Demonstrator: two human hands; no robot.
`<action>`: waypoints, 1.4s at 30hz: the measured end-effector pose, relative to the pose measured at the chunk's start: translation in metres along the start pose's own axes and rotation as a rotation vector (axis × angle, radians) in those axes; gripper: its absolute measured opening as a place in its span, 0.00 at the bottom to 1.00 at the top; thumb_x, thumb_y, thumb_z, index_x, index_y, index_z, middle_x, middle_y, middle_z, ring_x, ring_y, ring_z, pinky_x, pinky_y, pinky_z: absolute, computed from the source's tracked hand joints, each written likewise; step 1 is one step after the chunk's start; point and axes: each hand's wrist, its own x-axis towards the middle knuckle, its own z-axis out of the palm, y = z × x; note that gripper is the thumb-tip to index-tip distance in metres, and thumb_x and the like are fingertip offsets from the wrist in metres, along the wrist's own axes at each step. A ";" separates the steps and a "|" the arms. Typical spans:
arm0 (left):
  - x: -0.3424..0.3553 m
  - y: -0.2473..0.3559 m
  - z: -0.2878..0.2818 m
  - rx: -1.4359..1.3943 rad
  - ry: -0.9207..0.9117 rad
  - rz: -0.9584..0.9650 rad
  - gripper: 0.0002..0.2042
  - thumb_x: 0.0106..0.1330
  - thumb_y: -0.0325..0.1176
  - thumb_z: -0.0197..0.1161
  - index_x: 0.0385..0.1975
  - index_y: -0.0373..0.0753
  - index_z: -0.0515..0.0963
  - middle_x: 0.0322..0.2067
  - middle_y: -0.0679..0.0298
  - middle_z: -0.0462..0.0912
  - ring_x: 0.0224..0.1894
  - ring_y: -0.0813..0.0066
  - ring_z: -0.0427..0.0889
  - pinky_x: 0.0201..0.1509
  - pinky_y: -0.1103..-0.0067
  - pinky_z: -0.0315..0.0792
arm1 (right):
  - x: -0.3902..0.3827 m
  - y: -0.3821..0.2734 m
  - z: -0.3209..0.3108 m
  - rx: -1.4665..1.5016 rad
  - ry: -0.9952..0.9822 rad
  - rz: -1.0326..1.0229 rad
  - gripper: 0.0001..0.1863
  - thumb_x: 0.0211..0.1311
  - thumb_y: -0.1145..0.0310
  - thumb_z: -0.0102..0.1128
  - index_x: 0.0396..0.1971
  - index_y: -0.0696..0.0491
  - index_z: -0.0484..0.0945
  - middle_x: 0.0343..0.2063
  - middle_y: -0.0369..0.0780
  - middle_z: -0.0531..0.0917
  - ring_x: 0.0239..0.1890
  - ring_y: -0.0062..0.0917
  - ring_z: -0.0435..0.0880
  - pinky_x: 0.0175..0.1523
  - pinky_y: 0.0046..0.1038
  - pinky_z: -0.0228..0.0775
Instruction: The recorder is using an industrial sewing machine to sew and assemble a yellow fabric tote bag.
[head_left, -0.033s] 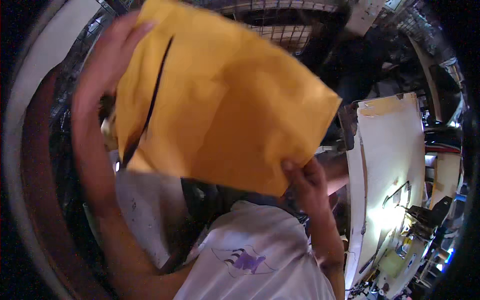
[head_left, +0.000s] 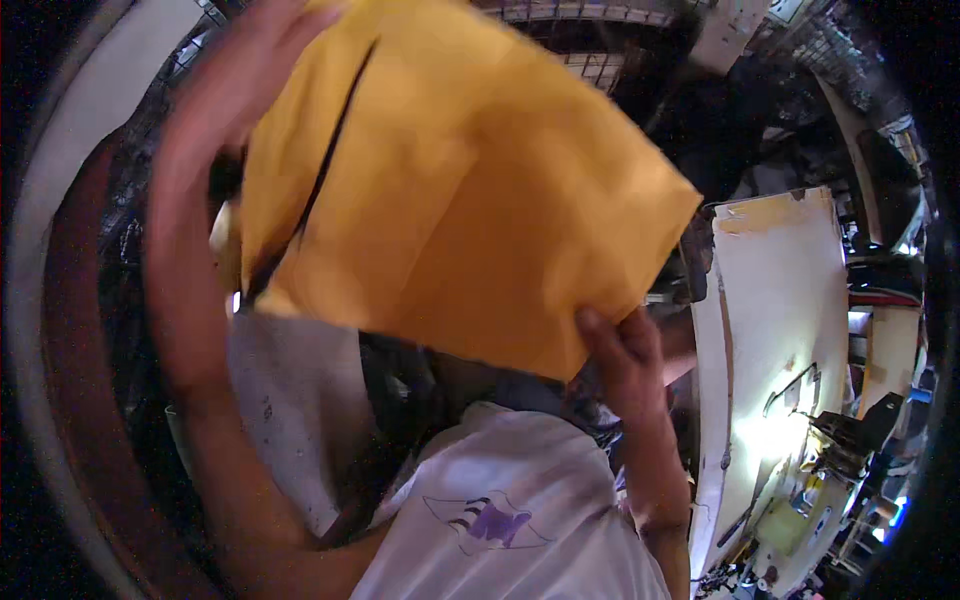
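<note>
A large yellow-orange paper envelope with a dark slit along its left side fills the upper middle of the view, raised close to the camera. My left hand, blurred, is at its top left edge and holds it there. My right hand pinches its lower right corner, thumb on the front. Both forearms rise from the lower edge, on either side of my white shirt with a purple print.
A long white worktable runs along the right, with small tools and a bright lamp glare near its lower end. Dark shelving and wire racks stand behind the envelope. A grey floor patch shows below it.
</note>
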 end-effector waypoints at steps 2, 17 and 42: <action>0.061 0.026 0.008 0.012 0.003 0.248 0.18 0.66 0.41 0.57 0.43 0.31 0.75 0.39 0.45 0.80 0.42 0.57 0.80 0.50 0.64 0.72 | 0.023 -0.021 0.007 -0.002 0.174 -0.029 0.17 0.68 0.67 0.57 0.52 0.57 0.71 0.38 0.39 0.82 0.31 0.22 0.82 0.27 0.29 0.79; -0.061 -0.029 0.519 -0.391 0.015 -0.143 0.15 0.54 0.32 0.63 0.41 0.34 0.75 0.42 0.45 0.77 0.50 0.43 0.74 0.53 0.59 0.70 | -0.023 0.145 -0.145 -0.619 0.431 0.006 0.20 0.71 0.65 0.52 0.59 0.55 0.70 0.42 0.47 0.82 0.39 0.26 0.84 0.47 0.31 0.75; -0.058 -0.128 0.574 0.296 -0.334 -0.157 0.15 0.62 0.39 0.62 0.43 0.35 0.76 0.36 0.51 0.82 0.42 0.52 0.82 0.45 0.66 0.76 | -0.031 0.150 -0.137 -0.751 0.583 -0.236 0.13 0.69 0.71 0.52 0.48 0.59 0.78 0.29 0.40 0.83 0.27 0.19 0.82 0.35 0.22 0.75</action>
